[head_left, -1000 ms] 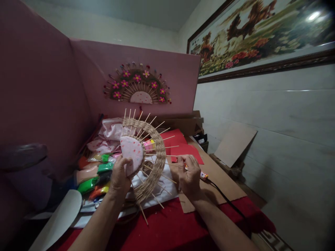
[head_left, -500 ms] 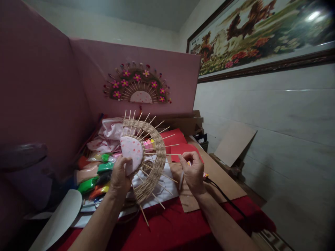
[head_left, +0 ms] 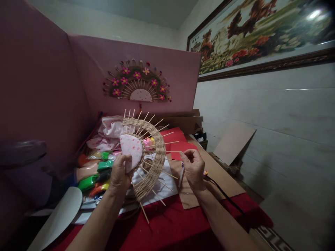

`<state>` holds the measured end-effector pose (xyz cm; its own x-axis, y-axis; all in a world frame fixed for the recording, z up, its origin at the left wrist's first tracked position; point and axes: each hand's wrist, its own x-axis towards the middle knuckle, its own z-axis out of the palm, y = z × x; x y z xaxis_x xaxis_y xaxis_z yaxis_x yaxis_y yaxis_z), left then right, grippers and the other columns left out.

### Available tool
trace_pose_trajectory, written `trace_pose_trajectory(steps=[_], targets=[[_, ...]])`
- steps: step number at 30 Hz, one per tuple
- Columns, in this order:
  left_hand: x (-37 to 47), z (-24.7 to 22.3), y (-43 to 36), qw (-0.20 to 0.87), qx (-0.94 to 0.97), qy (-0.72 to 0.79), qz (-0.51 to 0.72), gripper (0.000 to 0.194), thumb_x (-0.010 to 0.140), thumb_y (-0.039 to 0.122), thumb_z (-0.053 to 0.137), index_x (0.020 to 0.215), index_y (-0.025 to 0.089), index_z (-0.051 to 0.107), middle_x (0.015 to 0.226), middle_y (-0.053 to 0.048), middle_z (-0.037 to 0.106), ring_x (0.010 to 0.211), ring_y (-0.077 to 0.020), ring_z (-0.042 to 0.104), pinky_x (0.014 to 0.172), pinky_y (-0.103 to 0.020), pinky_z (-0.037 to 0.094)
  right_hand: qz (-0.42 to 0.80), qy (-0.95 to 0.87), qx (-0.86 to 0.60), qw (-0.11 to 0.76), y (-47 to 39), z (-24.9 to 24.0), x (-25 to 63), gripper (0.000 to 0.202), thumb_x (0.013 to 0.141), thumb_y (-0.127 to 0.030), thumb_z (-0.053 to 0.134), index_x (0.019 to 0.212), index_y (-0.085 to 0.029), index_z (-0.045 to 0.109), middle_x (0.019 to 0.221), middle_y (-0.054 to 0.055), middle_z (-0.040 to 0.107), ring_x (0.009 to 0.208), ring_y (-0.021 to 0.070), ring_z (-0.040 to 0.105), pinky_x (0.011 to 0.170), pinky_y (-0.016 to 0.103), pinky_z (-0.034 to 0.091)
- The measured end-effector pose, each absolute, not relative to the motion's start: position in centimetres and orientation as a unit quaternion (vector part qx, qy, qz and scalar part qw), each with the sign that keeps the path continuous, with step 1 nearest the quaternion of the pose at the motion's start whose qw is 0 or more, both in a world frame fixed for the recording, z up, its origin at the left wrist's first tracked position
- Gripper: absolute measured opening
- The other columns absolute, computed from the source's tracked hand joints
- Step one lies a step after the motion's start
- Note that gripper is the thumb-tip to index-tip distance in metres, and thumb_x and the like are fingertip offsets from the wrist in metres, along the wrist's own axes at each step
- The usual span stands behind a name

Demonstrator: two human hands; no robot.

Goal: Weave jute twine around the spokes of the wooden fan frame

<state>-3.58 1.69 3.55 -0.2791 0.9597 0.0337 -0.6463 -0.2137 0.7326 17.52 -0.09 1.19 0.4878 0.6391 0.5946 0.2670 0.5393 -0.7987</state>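
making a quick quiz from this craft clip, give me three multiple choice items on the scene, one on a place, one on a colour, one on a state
1. Where does the finished flower fan hang?
A. on the pink board
B. on the white wall
C. on the picture frame

2. What colour is the cloth on the table?
A. blue
B. red
C. yellow

3. How is the woven stick fan held?
A. lying flat on the table
B. clamped in both hands
C. raised in the left hand, gripped at its pink core

Key: 1 A, it sits on the pink panel; 2 B, red shows under the arms; 3 C, the right hand is apart from it, pinching a small object.
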Motion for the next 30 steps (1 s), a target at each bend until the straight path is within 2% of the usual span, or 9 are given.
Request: trace_pose_trajectory(steps=[5, 12, 17, 20, 23, 26, 30], targets=[[-3.5, 3.8, 1.6, 0.547, 0.255, 0.3, 0.738, 0.017, 0.052, 0.013, 0.06, 0.066, 0.016, 0.051, 0.061, 0.004, 0.058, 0.053, -0.0087, 0.053, 0.051, -0.019, 0.046, 0.125, -0.492, -0.446, 0.737, -0.2, 1.4, 17.7, 0.019, 0.075, -0.034, 0.06, 0.081, -0.016, 0.058, 0.076, 0.004, 0.059, 0.071, 0.0152, 0.056, 0.068, 0.029, 0.045], [-3.3, 4.1, 1.4, 0.532, 0.257, 0.292, 0.752, 0.018, 0.051, 0.011, 0.061, 0.067, 0.016, 0.054, 0.061, 0.004, 0.061, 0.056, -0.0099, 0.056, 0.054, -0.019, 0.045, 0.161, -0.475, -0.45, 0.739, 0.1, 1.1, 17.7, 0.02, 0.074, -0.035, 0.06, 0.08, -0.016, 0.059, 0.072, 0.002, 0.059, 0.067, 0.0148, 0.055, 0.063, 0.028, 0.045], [-3.2, 4.2, 1.4, 0.567, 0.26, 0.26, 0.737, 0.02, 0.052, 0.01, 0.065, 0.071, 0.014, 0.059, 0.065, 0.002, 0.064, 0.061, -0.0117, 0.06, 0.06, -0.022, 0.048, 0.16, -0.477, -0.453, 0.736, 0.3, 1.2, 17.8, 0.021, 0.072, -0.036, 0.061, 0.078, -0.015, 0.06, 0.072, 0.003, 0.06, 0.066, 0.0145, 0.055, 0.062, 0.028, 0.045], [-3.2, 3.9, 1.5, 0.587, 0.239, 0.246, 0.734, 0.02, 0.054, 0.004, 0.065, 0.07, 0.014, 0.059, 0.066, 0.002, 0.064, 0.064, -0.01, 0.06, 0.064, -0.02, 0.048, 0.178, -0.458, -0.457, 0.741, 0.5, 1.1, 18.0, 0.022, 0.071, -0.036, 0.062, 0.077, -0.015, 0.06, 0.071, 0.003, 0.06, 0.064, 0.0141, 0.055, 0.058, 0.027, 0.044], [-3.0, 3.6, 1.6, 0.58, 0.262, 0.222, 0.738, 0.022, 0.056, 0.0, 0.065, 0.071, 0.014, 0.059, 0.07, 0.002, 0.065, 0.065, -0.0084, 0.059, 0.063, -0.018, 0.049, 0.209, -0.435, -0.469, 0.74, 1.0, 0.8, 18.4, 0.024, 0.067, -0.037, 0.064, 0.075, -0.015, 0.059, 0.064, 0.0, 0.056, 0.055, 0.0116, 0.05, 0.05, 0.025, 0.041], [-2.7, 3.5, 1.5, 0.58, 0.312, 0.196, 0.726, 0.023, 0.06, 0.003, 0.066, 0.079, 0.014, 0.06, 0.078, -0.001, 0.066, 0.069, -0.0099, 0.06, 0.062, -0.019, 0.049, 0.24, -0.436, -0.489, 0.717, 1.5, 0.4, 18.5, 0.026, 0.064, -0.039, 0.066, 0.071, -0.015, 0.059, 0.054, -0.003, 0.049, 0.046, 0.0094, 0.043, 0.045, 0.023, 0.036], [-2.7, 3.3, 1.4, 0.598, 0.325, 0.187, 0.708, 0.026, 0.062, 0.005, 0.068, 0.085, 0.015, 0.06, 0.078, -0.001, 0.065, 0.068, -0.0097, 0.06, 0.06, -0.018, 0.049, 0.271, -0.487, -0.483, 0.675, 1.8, -0.1, 17.8, 0.025, 0.062, -0.038, 0.066, 0.065, -0.015, 0.061, 0.06, 0.002, 0.059, 0.057, 0.0138, 0.053, 0.058, 0.028, 0.042]])
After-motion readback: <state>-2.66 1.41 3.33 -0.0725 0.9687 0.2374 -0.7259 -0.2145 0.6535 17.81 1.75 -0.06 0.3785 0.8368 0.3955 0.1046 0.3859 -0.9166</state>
